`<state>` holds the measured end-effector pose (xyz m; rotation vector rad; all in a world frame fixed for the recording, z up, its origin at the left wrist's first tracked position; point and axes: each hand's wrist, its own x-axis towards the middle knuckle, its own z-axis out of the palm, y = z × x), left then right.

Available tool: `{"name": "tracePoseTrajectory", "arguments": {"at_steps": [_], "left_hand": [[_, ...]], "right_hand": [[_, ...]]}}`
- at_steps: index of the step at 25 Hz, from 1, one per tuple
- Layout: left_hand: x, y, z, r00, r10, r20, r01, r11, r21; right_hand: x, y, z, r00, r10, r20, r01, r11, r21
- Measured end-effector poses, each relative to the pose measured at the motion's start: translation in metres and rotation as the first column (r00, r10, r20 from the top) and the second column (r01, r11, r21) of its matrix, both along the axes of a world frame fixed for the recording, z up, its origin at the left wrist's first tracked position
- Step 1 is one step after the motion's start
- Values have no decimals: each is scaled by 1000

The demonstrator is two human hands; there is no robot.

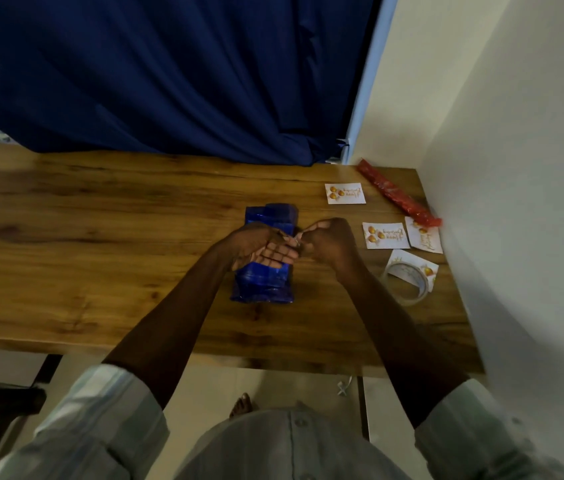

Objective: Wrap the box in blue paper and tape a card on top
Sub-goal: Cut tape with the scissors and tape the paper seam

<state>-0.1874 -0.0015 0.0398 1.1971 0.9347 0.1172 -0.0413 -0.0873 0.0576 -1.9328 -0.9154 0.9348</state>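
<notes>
While the box (264, 258) lies wrapped in blue paper near the middle of the counter (100, 220), both hands meet just above its right side. The left hand (263, 244) hovers palm-up over the box, its fingers (275, 253) loosely curled; the right hand (329, 242) is curled, its fingers (303, 233) apparently pinching a small strip of clear tape (295, 240) between the two hands. Whether the left thumb also holds the strip cannot be told. Four cards lie to the right: one far card (345, 193), two side by side (385, 235) (425, 234), and one (412, 266) partly under the tape roll (406, 284). A red roll (396, 194) lies along the wall. Wrapping appears complete; no card is on the box.

Risks, as judged: the short strip may fold onto itself or cling to a fingertip, spoiling its adhesive. With both hands occupied, fetching a card may drop the strip. A card pressed on unsteadied may sit crooked on the glossy paper.
</notes>
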Motion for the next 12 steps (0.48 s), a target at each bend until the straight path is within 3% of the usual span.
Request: {"name": "tracePoseTrajectory", "arguments": {"at_steps": [2, 3, 4, 5, 6, 8, 10, 12], "left_hand": [[0, 7, 4, 997, 67, -29, -67, 998, -8], [0, 10, 6, 991, 124, -60, -122, 992, 38], [-1, 14, 6, 977, 189, -94, -177, 976, 124], [-3, 19, 3, 961, 250, -116, -220, 949, 228], [-9, 21, 2, 947, 297, -122, -240, 907, 346], [-20, 28, -2, 940, 327, -95, -218, 794, 568], [-30, 31, -7, 960, 270, -81, -136, 695, 706], [-36, 31, -5, 964, 244, -107, -82, 654, 752]], "right_hand": [[-20, 6, -3, 945, -109, 307, 75, 990, 120], [-29, 8, 1, 910, -170, 378, 103, 976, 192], [-36, 10, 7, 911, -206, 356, 120, 961, 249], [-40, 13, 16, 955, -198, 220, 129, 947, 293], [-46, 16, 27, 992, -126, 14, 116, 948, 297], [-59, 19, 47, 953, 68, -294, 8, 968, 252], [-75, 27, 52, 941, 140, -309, -83, 978, 189], [-95, 37, 46, 964, 99, -247, -59, 984, 165]]}}
